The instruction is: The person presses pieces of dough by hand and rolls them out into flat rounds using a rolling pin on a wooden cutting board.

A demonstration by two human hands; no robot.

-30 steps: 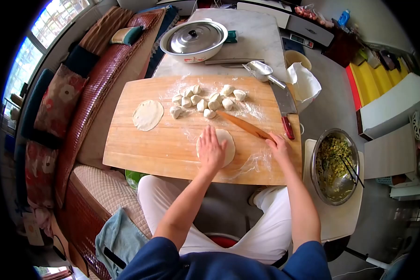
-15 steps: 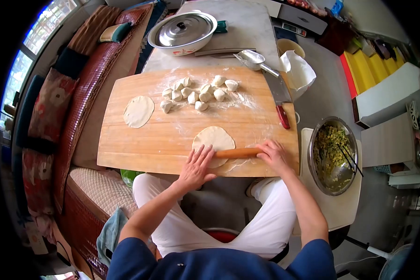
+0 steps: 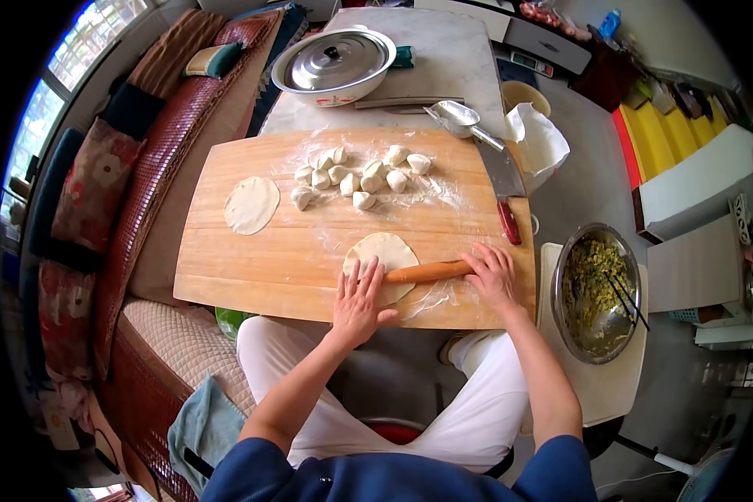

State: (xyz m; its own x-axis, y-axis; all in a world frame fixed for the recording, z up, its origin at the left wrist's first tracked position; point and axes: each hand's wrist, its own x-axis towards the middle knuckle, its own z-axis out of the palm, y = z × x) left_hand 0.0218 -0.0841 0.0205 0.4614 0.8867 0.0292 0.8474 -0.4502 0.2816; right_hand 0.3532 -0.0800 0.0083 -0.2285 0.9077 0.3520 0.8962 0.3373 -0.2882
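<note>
A wooden rolling pin (image 3: 429,272) lies across the right part of a round dough sheet (image 3: 382,249) near the board's front edge. My right hand (image 3: 495,280) is over the pin's right end and holds it, with the fingers reaching forward. My left hand (image 3: 358,303) lies on the dough's near left side, fingers stretched out and slightly spread, close to the pin's left end. Another flat dough round (image 3: 252,206) rests on the left of the wooden board (image 3: 293,259). Several floured dough pieces (image 3: 349,184) are grouped toward the back.
A red-handled knife (image 3: 509,222) lies along the board's right edge. Behind it is a metal scoop (image 3: 463,120). A lidded basin (image 3: 335,65) stands at the back. To the right, a steel bowl (image 3: 596,311) holds chopped filling and dark chopsticks (image 3: 625,294).
My right hand has shifted forward over the pin, and its fingers are more extended. The pin's right end has swung slightly forward. The whole view has moved a little.
</note>
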